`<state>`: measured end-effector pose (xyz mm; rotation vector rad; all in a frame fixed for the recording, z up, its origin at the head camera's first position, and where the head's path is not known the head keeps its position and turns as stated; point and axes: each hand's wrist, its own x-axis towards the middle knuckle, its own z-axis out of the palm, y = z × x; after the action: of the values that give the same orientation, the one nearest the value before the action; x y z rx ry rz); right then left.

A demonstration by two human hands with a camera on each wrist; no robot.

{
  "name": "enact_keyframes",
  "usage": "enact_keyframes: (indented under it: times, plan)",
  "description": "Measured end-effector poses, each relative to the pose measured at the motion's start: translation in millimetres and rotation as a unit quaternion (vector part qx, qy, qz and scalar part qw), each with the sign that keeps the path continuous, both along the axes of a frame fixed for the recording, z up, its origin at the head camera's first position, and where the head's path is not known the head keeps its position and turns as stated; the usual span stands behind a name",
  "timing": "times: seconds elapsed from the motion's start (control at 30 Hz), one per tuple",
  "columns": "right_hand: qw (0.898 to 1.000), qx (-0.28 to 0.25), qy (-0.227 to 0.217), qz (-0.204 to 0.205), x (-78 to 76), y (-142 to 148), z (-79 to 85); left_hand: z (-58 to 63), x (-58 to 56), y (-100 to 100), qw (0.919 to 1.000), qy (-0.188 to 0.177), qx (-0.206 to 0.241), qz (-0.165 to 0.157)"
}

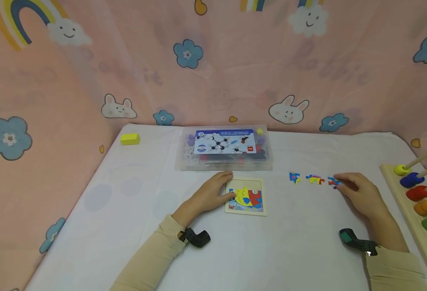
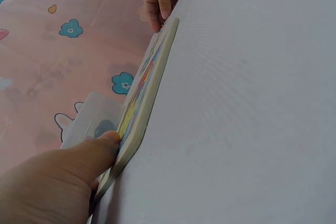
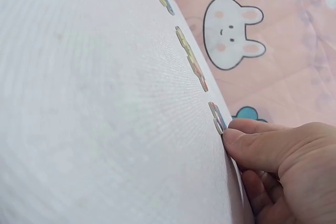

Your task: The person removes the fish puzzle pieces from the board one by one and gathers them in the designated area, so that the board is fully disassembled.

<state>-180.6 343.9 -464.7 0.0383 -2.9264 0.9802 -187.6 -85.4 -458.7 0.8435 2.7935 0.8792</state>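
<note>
My left hand (image 1: 209,193) holds the left side of a small wooden puzzle board (image 1: 247,214), thumb on its edge and fingers toward its far corner. A yellow, red and blue picture lies inside the board's pale frame, with a bare patch along its top. To the right, my right hand (image 1: 362,196) pinches a red and blue puzzle piece (image 1: 331,181) at its right end, low at the tabletop. Beside that piece lie a yellow and red puzzle piece (image 1: 315,179) and a blue and yellow puzzle piece (image 1: 294,178), in a row.
Behind the board stands a clear plastic case (image 1: 224,161) with a molecule picture on its label. A yellow block (image 1: 130,139) sits at the far left. Along the right edge is a wooden peg stand (image 1: 402,190) with coloured rings. A patterned pink cloth (image 1: 231,72) hangs behind the table.
</note>
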Motion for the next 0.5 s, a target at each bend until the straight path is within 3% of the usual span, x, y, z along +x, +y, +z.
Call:
enact_keyframes:
  times: [0.5]
  plan:
    - [1.0,0.001,-0.002,-0.021,3.9,-6.9,8.0,0.5,-0.6,0.1,1.0,0.0,-0.002,0.001]
